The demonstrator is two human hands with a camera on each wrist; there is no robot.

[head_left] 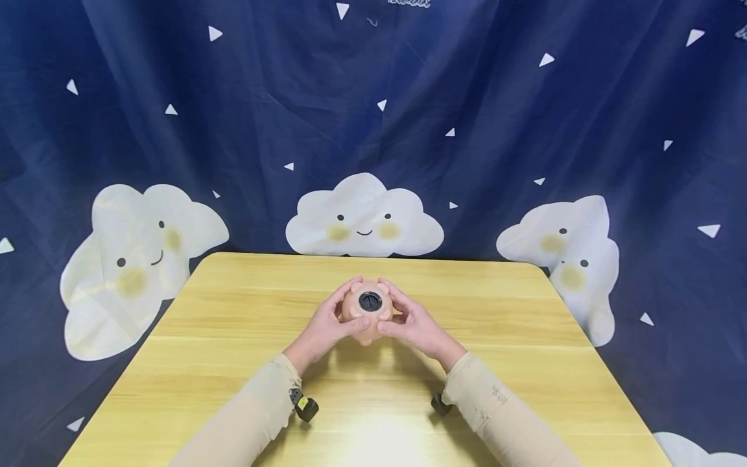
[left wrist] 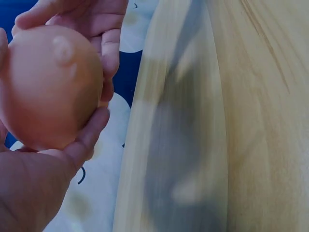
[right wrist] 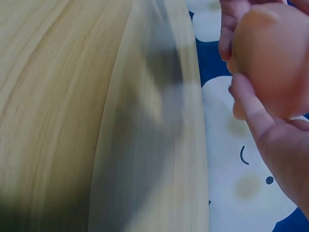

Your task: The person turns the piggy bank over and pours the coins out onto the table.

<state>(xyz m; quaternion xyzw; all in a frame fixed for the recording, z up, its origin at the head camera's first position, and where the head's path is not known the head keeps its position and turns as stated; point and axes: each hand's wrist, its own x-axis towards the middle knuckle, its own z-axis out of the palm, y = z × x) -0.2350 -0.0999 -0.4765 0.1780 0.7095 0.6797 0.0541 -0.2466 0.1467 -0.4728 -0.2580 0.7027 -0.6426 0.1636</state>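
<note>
Between both hands, over the table, is a round pink piggy bank [head_left: 369, 322], its underside with a black slotted plug [head_left: 370, 301] turned up toward the head camera. My left hand [head_left: 320, 332] grips its left side, the thumb on the near face and the fingers curled behind. On the opposite side my right hand [head_left: 421, 332] holds it the same way. A small raised curl shows on the smooth piggy bank [left wrist: 48, 92] in the left wrist view. In the right wrist view, the piggy bank [right wrist: 275, 58] is partly cut off by the frame edge.
A light wooden table [head_left: 233, 363] with rounded far corners lies below the hands. Behind it hangs a dark blue curtain [head_left: 327, 78] printed with smiling clouds and white triangles. Black wrist cameras [head_left: 306, 407] sit at both cuffs. The hands' shadows fall on the wood.
</note>
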